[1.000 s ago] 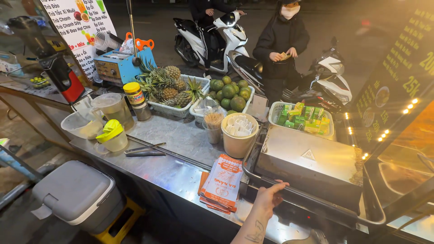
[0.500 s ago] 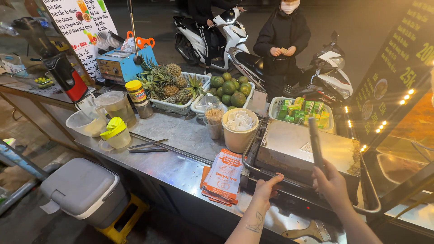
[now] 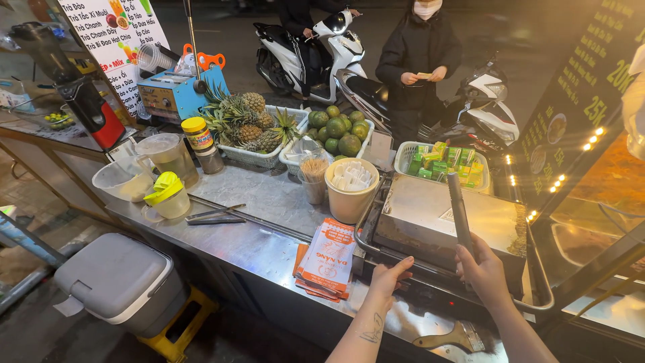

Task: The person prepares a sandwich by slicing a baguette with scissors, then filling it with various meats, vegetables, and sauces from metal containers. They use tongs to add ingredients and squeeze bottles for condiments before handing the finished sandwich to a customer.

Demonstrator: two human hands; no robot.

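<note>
Steel counter (image 3: pixel 262 202) of a night street stall carries a closed metal grill press (image 3: pixel 437 222), over which the right hand (image 3: pixel 485 272) is clenched around a dark upright handle (image 3: pixel 459 212), while the left hand (image 3: pixel 386 277), fingers loosely curled, rests at the press's front edge beside orange packets (image 3: pixel 327 255).

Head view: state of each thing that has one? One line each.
left hand: open, fingertips on the front edge of the metal press
right hand: closed round the black handle
black handle: raised, pointing up and away
metal press: lid down, shut
white bin: lid closed
jar: yellow lid on
paper cup: upright, full of white pieces
tongs: lying flat on the counter
</note>
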